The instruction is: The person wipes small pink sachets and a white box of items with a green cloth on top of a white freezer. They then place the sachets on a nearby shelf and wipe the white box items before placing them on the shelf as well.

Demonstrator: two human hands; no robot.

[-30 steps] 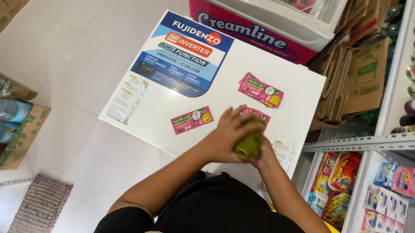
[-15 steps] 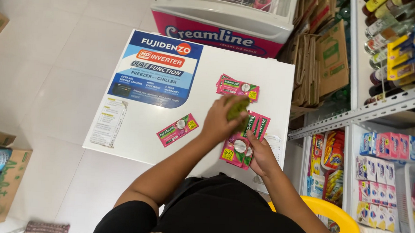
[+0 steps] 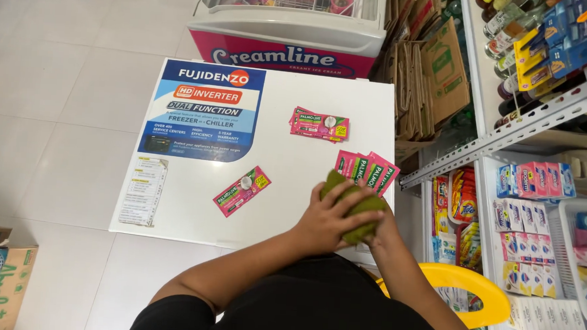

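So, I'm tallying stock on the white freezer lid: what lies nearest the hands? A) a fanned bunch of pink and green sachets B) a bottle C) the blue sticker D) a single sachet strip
A: the fanned bunch of pink and green sachets lies just beyond the hands, which hold a green cloth.

On the white freezer lid (image 3: 191, 200) lie 3 lots of pink-and-green sachets: 1 single sachet (image 3: 242, 191) near the front edge, 1 stack of sachets (image 3: 320, 125) toward the back right whose number cannot be told, and 1 fanned strip (image 3: 367, 170) at the right edge showing about 4 sachets. 1 green cloth (image 3: 361, 205) sits at the front right corner under 2 hands, the left hand (image 3: 327, 220) and the right hand (image 3: 385, 229). 2 labels are stuck on the lid: 1 large blue poster (image 3: 202, 110) and 1 small white sheet (image 3: 145, 191).
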